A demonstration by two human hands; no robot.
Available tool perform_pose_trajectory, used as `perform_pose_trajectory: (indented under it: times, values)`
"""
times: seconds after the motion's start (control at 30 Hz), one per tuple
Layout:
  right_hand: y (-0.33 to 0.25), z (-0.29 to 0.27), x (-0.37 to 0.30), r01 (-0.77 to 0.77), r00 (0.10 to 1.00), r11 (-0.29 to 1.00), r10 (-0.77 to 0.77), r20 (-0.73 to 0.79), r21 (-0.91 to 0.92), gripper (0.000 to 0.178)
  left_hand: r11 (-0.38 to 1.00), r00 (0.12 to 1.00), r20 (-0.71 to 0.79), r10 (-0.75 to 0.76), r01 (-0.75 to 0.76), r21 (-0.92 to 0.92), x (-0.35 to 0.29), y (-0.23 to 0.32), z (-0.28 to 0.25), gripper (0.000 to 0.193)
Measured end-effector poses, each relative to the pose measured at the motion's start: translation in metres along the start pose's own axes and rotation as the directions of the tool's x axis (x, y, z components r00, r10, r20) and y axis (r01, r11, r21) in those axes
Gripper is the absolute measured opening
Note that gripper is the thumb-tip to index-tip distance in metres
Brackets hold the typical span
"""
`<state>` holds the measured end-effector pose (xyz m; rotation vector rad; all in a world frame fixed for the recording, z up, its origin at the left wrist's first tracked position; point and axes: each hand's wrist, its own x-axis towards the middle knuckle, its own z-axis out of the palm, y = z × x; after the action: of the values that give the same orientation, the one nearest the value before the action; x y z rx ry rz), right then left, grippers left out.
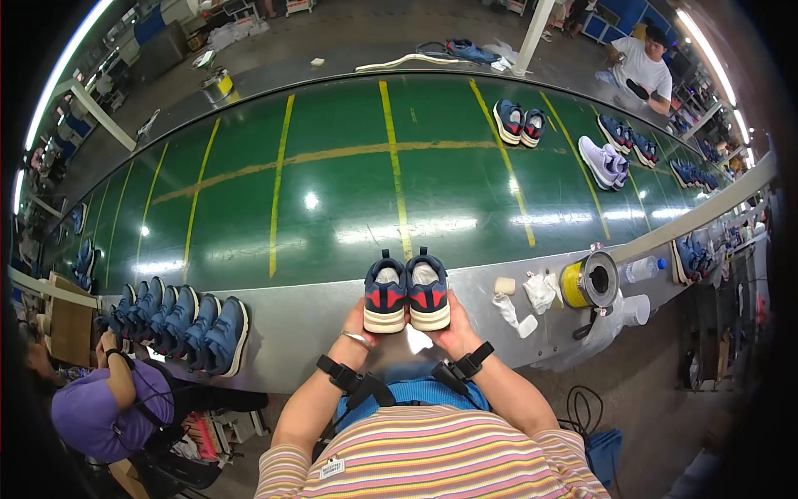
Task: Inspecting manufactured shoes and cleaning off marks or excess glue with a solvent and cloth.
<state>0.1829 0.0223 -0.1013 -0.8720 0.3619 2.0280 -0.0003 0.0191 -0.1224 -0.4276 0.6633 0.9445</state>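
Bright overhead strip lights (pixel 58 71) throw white glare spots on the green conveyor belt (pixel 332 200). Fisheye bending curves its edges; the picture's corners go black.

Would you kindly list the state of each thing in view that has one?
Pair of navy shoes: held side by side, heels toward the person.
Left hand: gripping the left shoe.
Right hand: gripping the right shoe.
Row of blue shoes: leaning on the metal ledge.
Yellow tape roll: lying on its side.
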Motion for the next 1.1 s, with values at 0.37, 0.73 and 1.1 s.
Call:
perform_pose_trajectory:
  times: [0.37,0.73,1.1]
  values:
    - [-0.010,-0.027,0.008,0.212,0.961,0.861,-0.270,-0.063,-0.462,0.044,0.922,0.934,-0.229,0.273,-0.186,0.339,0.016,-0.019,-0.005,0.036]
    - [0.015,-0.028,-0.072,0.497,0.706,-0.699,-0.019,0.708,-0.514,0.039,0.420,0.822,-0.081,0.563,-0.200,0.885,0.004,-0.037,-0.071,0.031]
    - [0.065,-0.019,-0.029,0.218,0.706,-0.908,-0.106,0.700,-0.357,0.017,-0.116,0.853,0.292,0.432,-0.269,0.956,0.005,-0.018,-0.073,0.076]
